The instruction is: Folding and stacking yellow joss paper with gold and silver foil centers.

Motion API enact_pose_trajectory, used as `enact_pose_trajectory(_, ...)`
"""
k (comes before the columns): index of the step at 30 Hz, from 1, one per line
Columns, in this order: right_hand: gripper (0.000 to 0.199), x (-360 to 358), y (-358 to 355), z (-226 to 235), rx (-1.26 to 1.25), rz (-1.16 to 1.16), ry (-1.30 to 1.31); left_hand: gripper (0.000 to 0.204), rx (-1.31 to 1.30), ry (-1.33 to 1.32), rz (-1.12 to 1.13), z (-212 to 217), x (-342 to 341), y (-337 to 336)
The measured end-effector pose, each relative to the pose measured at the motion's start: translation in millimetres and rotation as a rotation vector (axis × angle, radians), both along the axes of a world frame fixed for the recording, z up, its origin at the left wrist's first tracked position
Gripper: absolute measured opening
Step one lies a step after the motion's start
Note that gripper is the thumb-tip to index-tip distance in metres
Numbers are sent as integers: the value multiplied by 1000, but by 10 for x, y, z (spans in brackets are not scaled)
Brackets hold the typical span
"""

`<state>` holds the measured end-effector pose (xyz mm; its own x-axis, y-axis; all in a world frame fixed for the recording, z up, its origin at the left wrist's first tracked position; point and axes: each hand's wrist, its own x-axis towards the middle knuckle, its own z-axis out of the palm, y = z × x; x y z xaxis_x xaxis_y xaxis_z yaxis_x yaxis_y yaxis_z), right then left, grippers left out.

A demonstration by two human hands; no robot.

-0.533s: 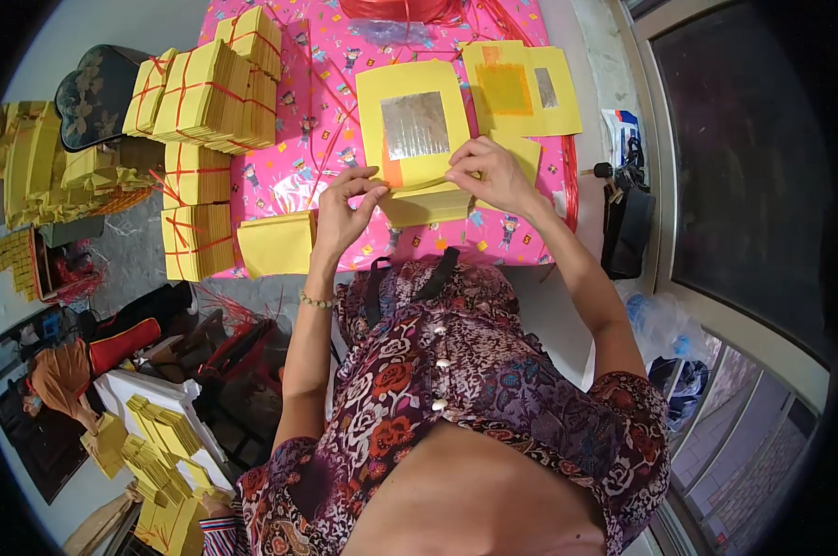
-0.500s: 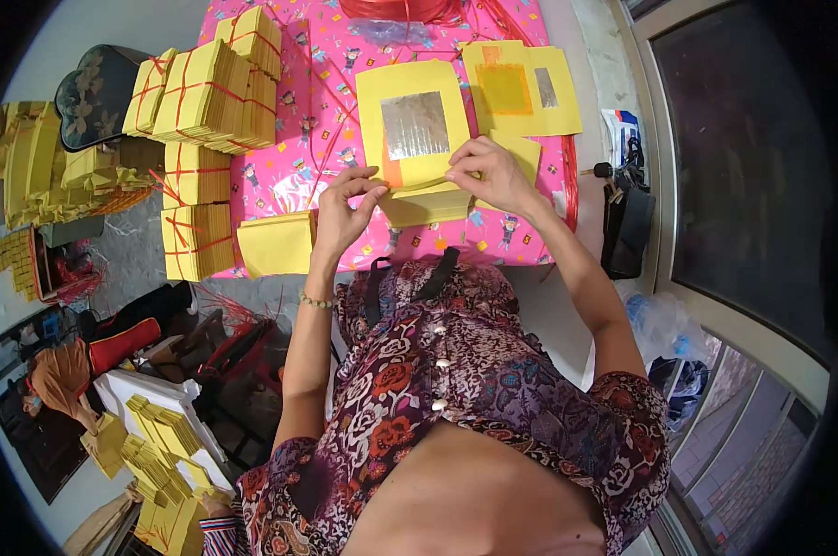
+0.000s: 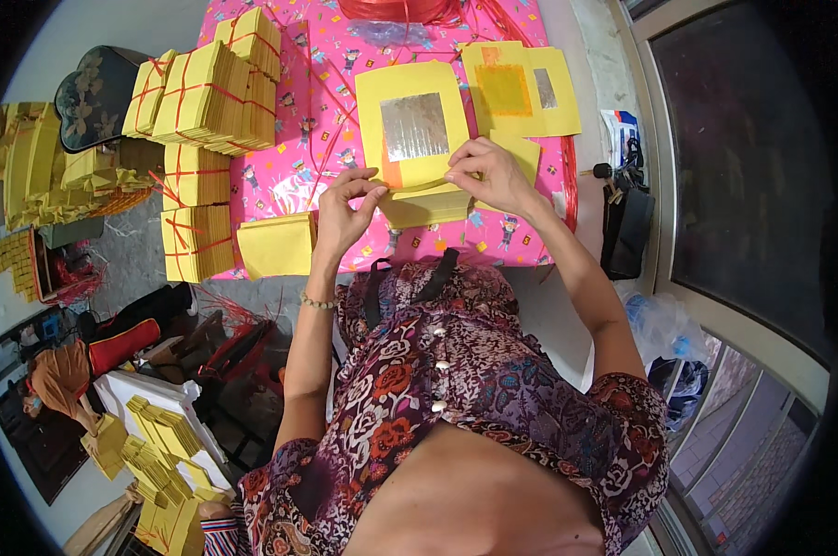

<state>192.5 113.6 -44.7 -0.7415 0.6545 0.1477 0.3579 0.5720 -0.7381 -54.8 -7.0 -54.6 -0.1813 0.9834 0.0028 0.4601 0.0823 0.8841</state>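
Note:
A yellow paper sheet with a silver foil square (image 3: 413, 130) lies on the pink patterned cloth (image 3: 298, 167). My left hand (image 3: 345, 211) pinches its lower left edge with thumb and fingers. My right hand (image 3: 488, 176) pinches the lower right edge. Under both hands sits a stack of plain yellow sheets (image 3: 428, 206). Beyond my right hand lie more yellow sheets with gold and silver patches (image 3: 521, 88).
Bundles of yellow paper tied with red string (image 3: 210, 97) stand left on the cloth, and a loose pile (image 3: 275, 244) lies near its front edge. A dark bag (image 3: 625, 222) sits right, by the window. More yellow stacks (image 3: 159, 454) lie on the floor lower left.
Both hands have shifted slightly along the lower edge of the foil sheet; nothing else has moved.

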Motion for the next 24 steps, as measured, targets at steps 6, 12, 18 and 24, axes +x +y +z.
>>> enact_pose_trajectory(6, 13, -6, 4, 14, 7, -7, -15, 12, 4, 2, -1, 7, 2, 9)
enact_pose_trajectory(12, 14, -21, 16, 71, 39, 14, -37, 13, 35, 44, -30, 73, 0, 35)
enact_pose_trajectory(18, 12, -68, -16, 207, 278, 51, -65, 35, 236, 552, -204, 370, 100, 201)
enact_pose_trajectory(24, 17, -125, -39, 460, 327, -8, -45, 37, 213, 625, -254, 258, 328, 395)
